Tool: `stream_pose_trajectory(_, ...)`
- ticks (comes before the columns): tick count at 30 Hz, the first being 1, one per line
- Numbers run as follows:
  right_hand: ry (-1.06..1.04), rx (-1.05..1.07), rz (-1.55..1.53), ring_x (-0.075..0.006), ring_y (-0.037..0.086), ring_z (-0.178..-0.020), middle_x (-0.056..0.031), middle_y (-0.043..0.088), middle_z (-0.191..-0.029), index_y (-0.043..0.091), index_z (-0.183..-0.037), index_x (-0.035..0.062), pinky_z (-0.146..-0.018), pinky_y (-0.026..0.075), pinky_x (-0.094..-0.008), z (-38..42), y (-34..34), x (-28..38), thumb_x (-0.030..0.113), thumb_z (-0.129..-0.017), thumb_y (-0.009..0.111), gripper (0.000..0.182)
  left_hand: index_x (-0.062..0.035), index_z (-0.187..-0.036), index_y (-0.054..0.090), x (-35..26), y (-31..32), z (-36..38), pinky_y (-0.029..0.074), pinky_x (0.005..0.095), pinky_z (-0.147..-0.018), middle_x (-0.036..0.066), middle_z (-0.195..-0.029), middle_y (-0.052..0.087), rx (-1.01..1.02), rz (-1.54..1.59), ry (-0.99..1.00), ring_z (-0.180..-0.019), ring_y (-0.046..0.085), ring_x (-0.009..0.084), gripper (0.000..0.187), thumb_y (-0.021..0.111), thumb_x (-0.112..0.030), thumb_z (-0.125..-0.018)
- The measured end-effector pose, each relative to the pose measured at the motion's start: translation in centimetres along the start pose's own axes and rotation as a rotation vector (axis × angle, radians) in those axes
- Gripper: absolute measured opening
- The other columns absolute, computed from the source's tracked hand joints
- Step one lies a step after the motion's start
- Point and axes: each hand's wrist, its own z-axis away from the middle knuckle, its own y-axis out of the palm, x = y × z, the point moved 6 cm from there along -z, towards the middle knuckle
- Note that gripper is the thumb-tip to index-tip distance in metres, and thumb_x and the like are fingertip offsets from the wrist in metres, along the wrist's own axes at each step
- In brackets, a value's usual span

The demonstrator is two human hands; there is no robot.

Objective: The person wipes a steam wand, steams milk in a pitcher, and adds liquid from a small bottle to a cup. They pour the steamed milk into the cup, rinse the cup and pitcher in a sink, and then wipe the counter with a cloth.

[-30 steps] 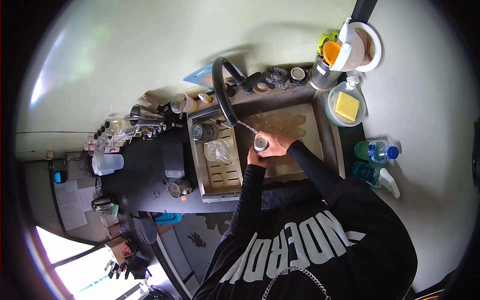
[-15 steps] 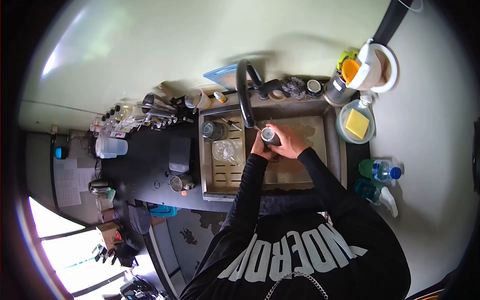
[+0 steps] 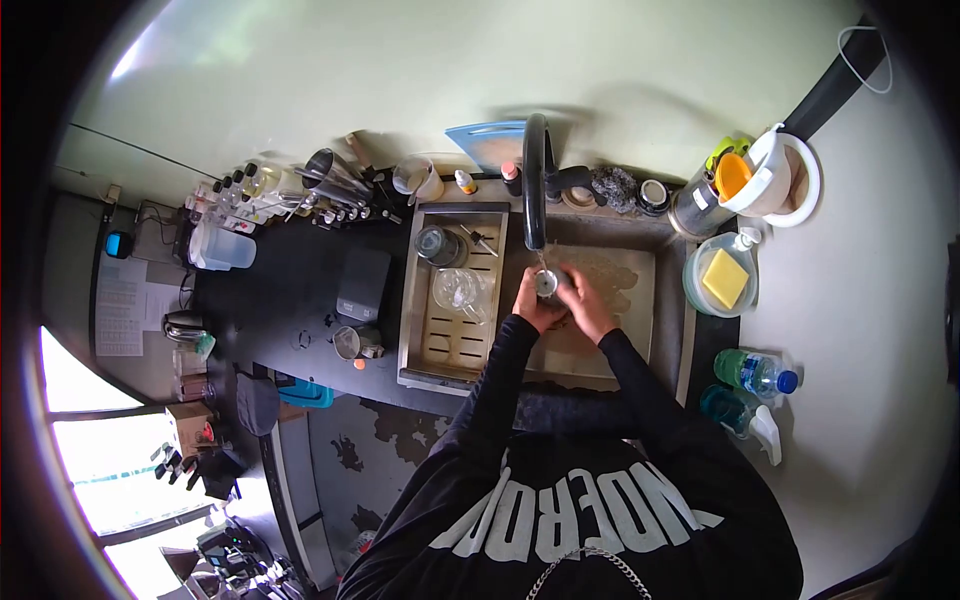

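Note:
A dark cylindrical cup with a pale round rim [image 3: 546,285] is held upright over the sink basin [image 3: 640,270]. My left hand [image 3: 529,302] wraps its left side, fingers closed. From the right, my right hand [image 3: 590,308] curls around the same cup, its fingers slightly blurred. Just above, a thin stream of water runs from the black faucet [image 3: 536,190] toward the cup's top. What lies inside the cup is too small to make out.
Left of the basin, a slotted drainer [image 3: 450,340] holds a dark jar [image 3: 438,246] and a clear glass vessel [image 3: 460,290]. A scale [image 3: 364,284] and metal pitcher [image 3: 352,343] stand further left. On the right are a yellow sponge [image 3: 724,280] and bottles [image 3: 752,371].
The camera view has shifted. Both hands have brought the cup more directly below the faucet's spout and slightly closer to my body. They still grip it.

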Motion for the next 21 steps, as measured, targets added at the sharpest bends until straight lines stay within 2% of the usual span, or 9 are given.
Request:
stream_pose_trajectory(1, 0.220, -0.104, -0.278, -0.0285, 0.049, -0.135, -0.0133, 0.053, -0.143, 0.040, -0.151, 0.0096, -0.114, 0.038, -0.0439, 0.1, -0.4, -1.0, 0.057, -0.101, 0.052, 0.070, -0.0139, -0.118, 0.065, -0.3, 1.6, 1.4, 0.052, 0.0471, -0.096, 0.009, -0.116, 0.069, -0.067, -0.166, -0.008, -0.101, 0.066, 0.0293, 0.046, 0.047, -0.050, -0.097)
stream_pose_trajectory(4, 0.705, -0.012, -0.710, -0.0305, 0.055, -0.128, -0.0134, 0.056, -0.139, 0.046, -0.146, 0.0129, -0.109, 0.043, -0.0540, 1.1, 0.9, -0.4, 0.074, -0.094, 0.050, 0.080, -0.0169, -0.128, 0.062, 0.3, 0.8, -0.1, 0.052, 0.0430, -0.093, 0.007, -0.123, 0.066, -0.073, -0.357, -0.045, -0.108, 0.064, 0.0265, 0.045, 0.045, -0.046, -0.098)
stream_pose_trajectory(6, 0.758, 0.041, -0.730, -0.0330, 0.062, -0.117, -0.0140, 0.058, -0.135, 0.050, -0.142, 0.0155, -0.102, 0.047, -0.0620, 1.1, 1.0, -1.4, 0.079, -0.090, 0.050, 0.082, -0.0095, -0.138, 0.051, -1.4, 1.9, -1.3, 0.052, 0.0448, -0.095, 0.012, -0.124, 0.065, 0.034, -0.999, 0.274, -0.119, 0.061, 0.0298, 0.052, 0.037, -0.047, -0.105)
stream_pose_trajectory(7, 0.719, -0.024, -0.753, -0.0324, 0.063, -0.114, -0.0140, 0.060, -0.131, 0.050, -0.142, 0.0150, -0.098, 0.049, -0.0612, 1.3, 0.9, -1.4, 0.076, -0.090, 0.053, 0.080, -0.0079, -0.136, 0.054, -2.3, 4.1, 0.4, 0.051, 0.0457, -0.099, 0.021, -0.129, 0.063, 0.074, -1.729, 0.716, -0.119, 0.062, 0.0388, 0.050, 0.033, -0.043, -0.107)
stream_pose_trajectory(10, 0.652, -0.179, -0.665, -0.0330, 0.065, -0.111, -0.0126, 0.063, -0.129, 0.049, -0.143, 0.0144, -0.097, 0.051, -0.0568, 1.2, 1.1, -1.2, 0.069, -0.092, 0.058, 0.075, -0.0053, -0.132, 0.060, -2.8, 5.1, 0.5, 0.047, 0.0490, -0.103, 0.028, -0.127, 0.063, -0.143, -2.204, 0.372, -0.116, 0.061, 0.0470, 0.058, 0.033, -0.049, -0.105)
stream_pose_trajectory(11, 0.618, -0.272, -0.553, -0.0341, 0.065, -0.112, -0.0113, 0.064, -0.130, 0.048, -0.145, 0.0144, -0.099, 0.050, -0.0531, 1.3, 0.8, -1.1, 0.064, -0.094, 0.061, 0.072, -0.0013, -0.123, 0.066, -3.0, 6.9, 2.5, 0.046, 0.0501, -0.103, 0.030, -0.122, 0.065, -0.333, -1.804, 0.355, -0.115, 0.061, 0.0485, 0.069, 0.035, -0.059, -0.102)
stream_pose_trajectory(15, 0.273, -0.283, -0.105, -0.0283, 0.065, -0.113, -0.0151, 0.063, -0.132, 0.038, -0.154, 0.0025, -0.097, 0.050, -0.0323, -1.2, 0.0, -3.3, 0.050, -0.091, 0.073, 0.086, 0.0013, -0.126, 0.065, -4.5, 4.6, 3.0, 0.048, 0.0465, -0.103, 0.030, -0.120, 0.067, -0.688, -1.669, 0.283, -0.119, 0.062, 0.0441, 0.078, 0.039, -0.067, -0.098)
stream_pose_trajectory(19, 0.278, -0.159, -0.374, -0.0200, 0.063, -0.112, -0.0137, 0.064, -0.127, 0.056, -0.135, -0.0030, -0.095, 0.051, -0.0333, -0.1, 0.5, -0.5, 0.029, -0.086, 0.085, 0.066, 0.0048, -0.122, 0.065, -2.5, -0.1, 1.8, 0.053, 0.0354, -0.089, 0.013, -0.109, 0.070, -0.326, -0.538, 0.572, -0.098, 0.066, 0.0211, 0.065, 0.045, -0.055, -0.105)
stream_pose_trajectory(21, 0.318, -0.072, -0.380, -0.0195, 0.063, -0.113, -0.0127, 0.064, -0.128, 0.054, -0.137, -0.0028, -0.096, 0.050, -0.0336, 0.0, 0.8, 0.6, 0.028, -0.084, 0.086, 0.069, 0.0034, -0.124, 0.063, -1.6, -0.8, 1.9, 0.053, 0.0356, -0.089, 0.013, -0.111, 0.069, -0.307, -0.495, 0.565, -0.099, 0.066, 0.0212, 0.065, 0.043, -0.055, -0.106)
